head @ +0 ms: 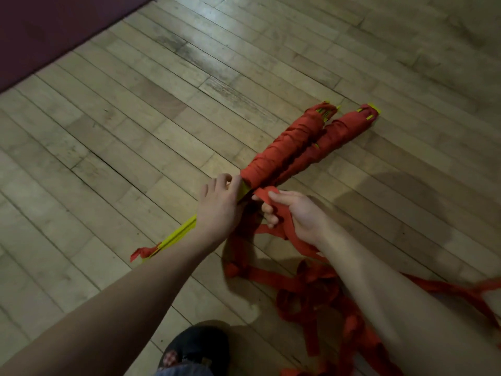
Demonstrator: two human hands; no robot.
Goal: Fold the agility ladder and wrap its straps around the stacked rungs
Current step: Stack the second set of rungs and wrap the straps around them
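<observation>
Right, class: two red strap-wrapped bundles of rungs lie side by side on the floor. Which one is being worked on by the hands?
The left-hand red wrapped bundle: its near end meets the left hand, and the right hand grips its loose red strap. The other bundle lies untouched.

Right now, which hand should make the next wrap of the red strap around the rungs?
Right hand: it already pinches the red strap beside the stacked rungs, while the left hand steadies them.
</observation>
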